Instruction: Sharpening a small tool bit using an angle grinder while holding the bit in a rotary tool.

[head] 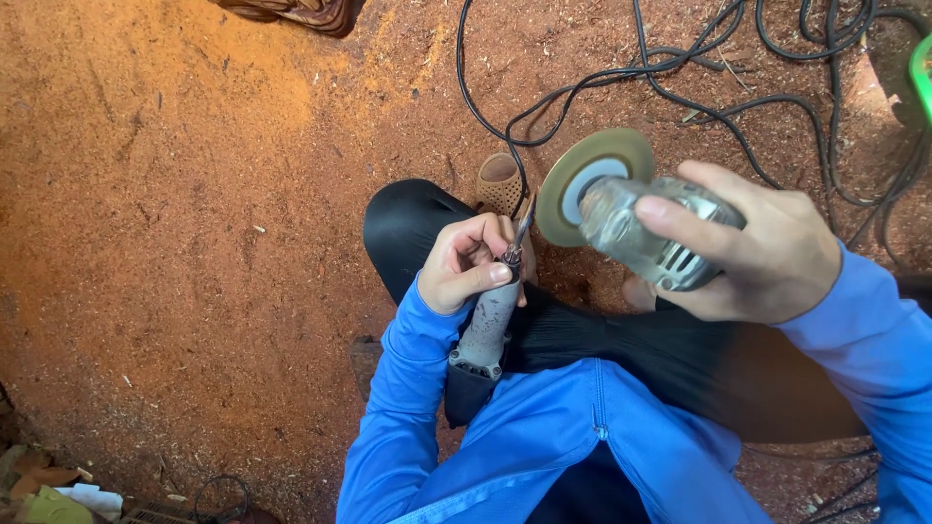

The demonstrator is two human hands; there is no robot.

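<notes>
Seated posture, view straight down onto lap and the ground, which is covered in reddish-orange sawdust.

Left hand: closed around the upper end of a small rotary tool, thumb pressed across its neck just below the tip. Tool body is grey and dusty, tapering upward to a thin dark metal bit that points up and slightly right. Lower end of the tool rests against the black trouser leg, near the hem of the blue jacket.

Right hand: gripping the metal head of an angle grinder, fingers wrapped over the top, thumb underneath. Grinder held above the lap, off the ground. Its disc is yellowish-green with a pale hub and faces toward the left hand. Disc edge sits just beside the bit's tip; whether they touch cannot be told from this angle.

Surroundings:
- Tan perforated shoe on the sawdust past the bent knee, partly behind the disc.
- Black cables looping over the ground at upper right, one strand running down toward the shoe.
- Green edge of some object at far right, mostly cut off.
- Striped brown item at top edge, mostly out of frame.
- Scraps of paper and leaves at lower left corner.

Both sleeves blue, reaching the wrists.
</notes>
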